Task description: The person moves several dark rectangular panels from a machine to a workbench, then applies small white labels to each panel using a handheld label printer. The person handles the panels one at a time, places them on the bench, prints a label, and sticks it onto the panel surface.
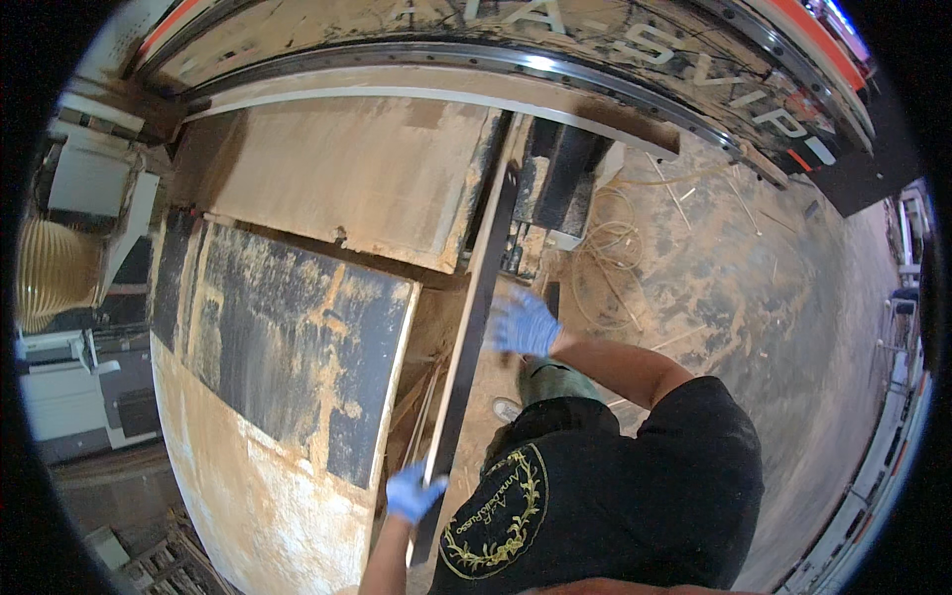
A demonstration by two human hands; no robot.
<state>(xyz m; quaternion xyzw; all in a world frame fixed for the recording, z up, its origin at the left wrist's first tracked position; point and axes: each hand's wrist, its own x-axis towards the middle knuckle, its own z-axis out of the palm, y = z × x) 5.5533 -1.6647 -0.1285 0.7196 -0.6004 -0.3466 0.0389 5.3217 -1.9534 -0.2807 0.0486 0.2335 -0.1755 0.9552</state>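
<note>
A long, narrow board [474,337] with a dark face and a pale edge runs from the machine bed at the top down toward my body. Near its lower end, my left hand [412,493], in a blue glove, is closed around it with the thumb over the edge. My right hand [526,322], also blue-gloved, is beside the dark face about midway along. Its fingers are stretched out and slightly blurred; whether they touch the board I cannot tell.
Left of the board are a dusty machine table [278,357] and a tan panel bed [337,169]. A long machine beam [496,59] crosses the top. A coiled hose [610,263] lies on the dusty floor at right. A ribbed yellow duct [59,273] stands far left.
</note>
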